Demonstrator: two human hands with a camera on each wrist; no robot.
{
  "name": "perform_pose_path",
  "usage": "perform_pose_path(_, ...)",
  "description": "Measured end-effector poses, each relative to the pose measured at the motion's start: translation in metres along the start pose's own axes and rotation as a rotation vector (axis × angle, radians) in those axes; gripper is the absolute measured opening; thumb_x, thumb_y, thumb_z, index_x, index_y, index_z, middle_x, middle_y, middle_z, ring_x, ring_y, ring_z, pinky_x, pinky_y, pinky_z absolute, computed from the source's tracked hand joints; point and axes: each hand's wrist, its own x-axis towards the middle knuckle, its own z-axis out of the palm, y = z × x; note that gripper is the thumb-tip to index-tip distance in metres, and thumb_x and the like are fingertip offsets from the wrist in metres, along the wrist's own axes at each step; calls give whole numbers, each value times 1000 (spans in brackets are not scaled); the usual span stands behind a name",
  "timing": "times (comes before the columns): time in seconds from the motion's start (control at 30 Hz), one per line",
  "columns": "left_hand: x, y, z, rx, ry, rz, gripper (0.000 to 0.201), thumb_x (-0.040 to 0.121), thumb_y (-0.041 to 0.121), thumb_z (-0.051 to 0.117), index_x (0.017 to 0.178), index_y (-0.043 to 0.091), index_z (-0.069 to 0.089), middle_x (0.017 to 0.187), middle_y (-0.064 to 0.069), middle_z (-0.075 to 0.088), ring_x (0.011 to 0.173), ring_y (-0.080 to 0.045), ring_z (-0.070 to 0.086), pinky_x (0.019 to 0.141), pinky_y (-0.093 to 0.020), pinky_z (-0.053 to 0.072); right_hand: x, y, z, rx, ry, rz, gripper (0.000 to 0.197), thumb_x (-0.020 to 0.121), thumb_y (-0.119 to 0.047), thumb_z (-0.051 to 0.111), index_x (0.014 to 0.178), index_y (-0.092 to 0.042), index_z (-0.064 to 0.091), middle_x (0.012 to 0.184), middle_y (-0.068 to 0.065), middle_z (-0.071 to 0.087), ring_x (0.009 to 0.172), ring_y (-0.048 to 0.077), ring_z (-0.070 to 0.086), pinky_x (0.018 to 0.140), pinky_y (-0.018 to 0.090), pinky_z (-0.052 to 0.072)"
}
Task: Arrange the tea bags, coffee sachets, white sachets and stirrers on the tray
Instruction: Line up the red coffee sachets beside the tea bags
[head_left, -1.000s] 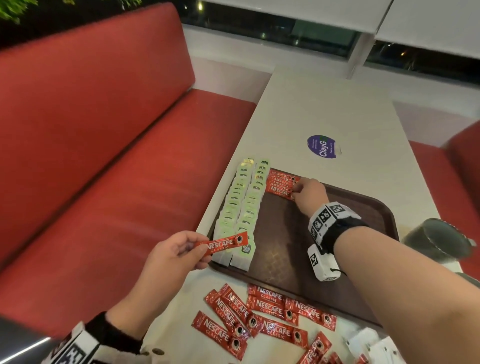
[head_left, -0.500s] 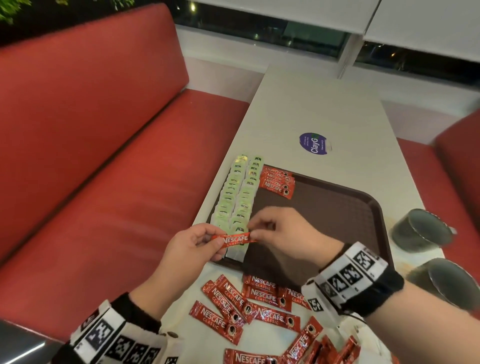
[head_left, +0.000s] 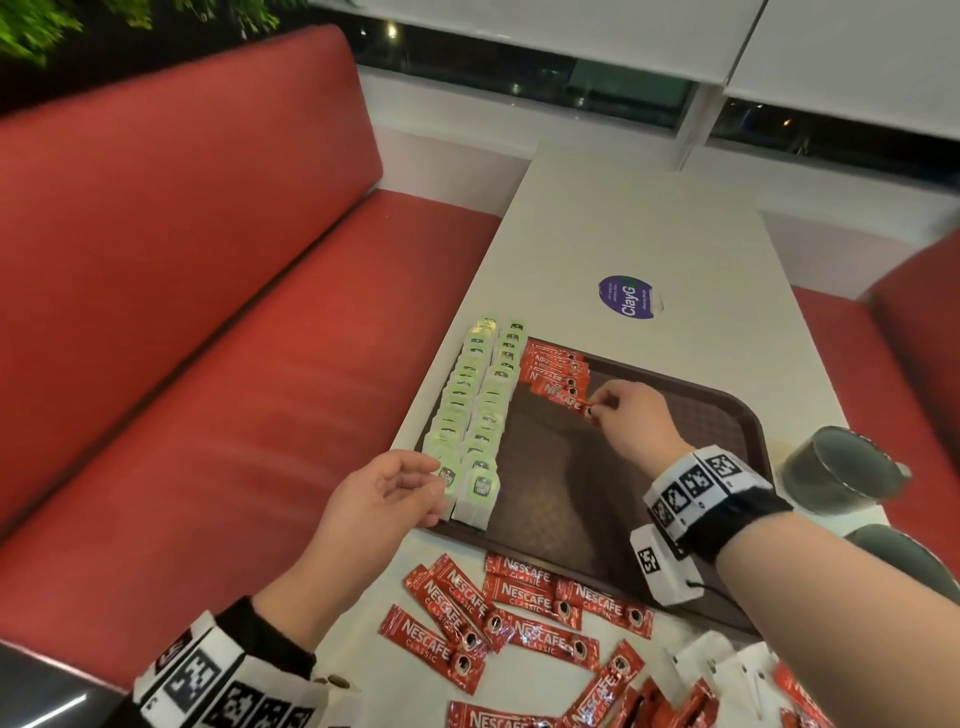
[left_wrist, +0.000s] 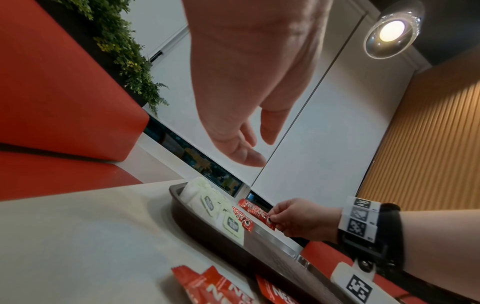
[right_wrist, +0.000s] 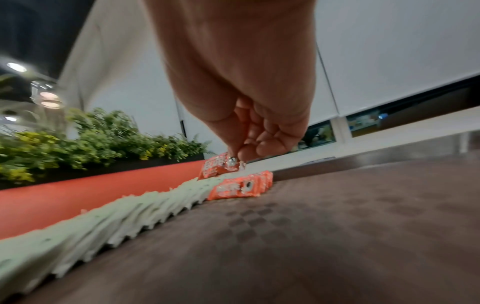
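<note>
The left hand (head_left: 384, 493) hangs loose and empty by the tea bags (head_left: 475, 410) lined along the tray (head_left: 748, 431) edge. Further right, the right hand (head_left: 631, 426) holds a pinch grip on one coffee sachet (head_left: 563, 397) above the short red row (head_left: 556, 364). Set down crooked, it could slide and knock that row askew. Loose sachets (head_left: 498, 608) wait on the table (head_left: 649, 218).

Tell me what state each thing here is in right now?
Tray: on the table, partly filled.
Tea bags: two overlapping rows along the tray's left side.
Coffee stack: at the tray's far left, beside the tea bags.
Held sachet: pinched by the right hand above that stack.
Left hand: empty, fingers relaxed.
Loose sachets: scattered on the table.
Cups: right of the tray.
</note>
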Motion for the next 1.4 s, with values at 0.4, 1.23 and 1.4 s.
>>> perform_pose_path(0.4,-4,-18,-15,37,29,-20,11,87,6,64,93,14,67,81,-7,72,73,-13,69,68,-22,55,48,-13,26,-150,-44,88,10,88,-9,58,92,-7,66,105,12,65,101,29,59,85,31,44)
perform_pose_path(1.23,-16,-30,7,950,-352,203,26,93,24,56,117,26,65,115,8,64,103,-6,55,84,-15,39,-169,-29,19,-554,-497,-456,34,85,-39,62,113,-22,59,111,-2,60,107,19,51,92,33,43)
perform_pose_path(1.4,-13,-36,21,1145,-437,249,34,94,24,51,127,31,57,119,0,58,113,-13,49,93,-27,40,-184,-25,33,-659,-484,-389,32,82,-31,65,109,-19,52,114,1,59,107,23,48,89,36,35)
